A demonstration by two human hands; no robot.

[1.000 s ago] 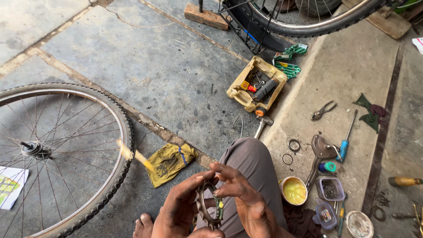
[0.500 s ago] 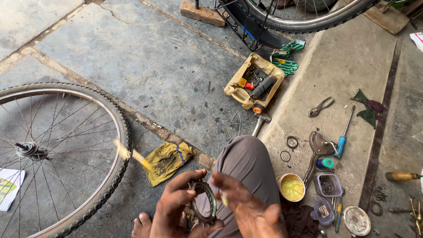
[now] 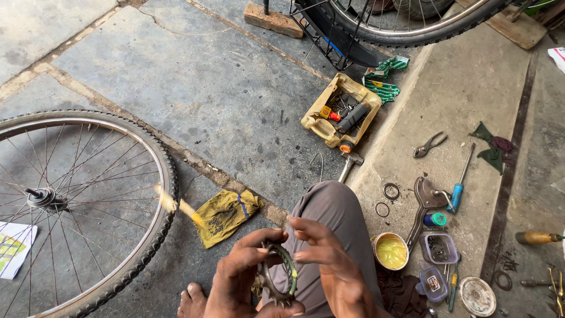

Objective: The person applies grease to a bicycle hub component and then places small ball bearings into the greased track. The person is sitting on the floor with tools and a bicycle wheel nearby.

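My left hand (image 3: 244,277) grips a toothed metal sprocket ring (image 3: 281,275) smeared with yellow-green grease, held upright over my knee. My right hand (image 3: 326,259) hovers just right of it, fingers spread and fingertips close to the ring's greased rim. Both hands are dark with grease. A small round tub of yellow grease (image 3: 391,251) stands on the stone just right of my knee.
A loose bicycle wheel (image 3: 88,200) lies flat at left, a yellow rag (image 3: 226,213) beside it. A yellow tray of parts (image 3: 341,110) and a hammer (image 3: 348,158) sit ahead. Pliers (image 3: 428,144), a blue-handled screwdriver (image 3: 459,182), rings and small boxes lie at right. A bicycle's wheel (image 3: 412,23) stands at top.
The view has tilted slightly. My hands have shifted a little lower and left, with the right fingers working around the sprocket ring's rim.
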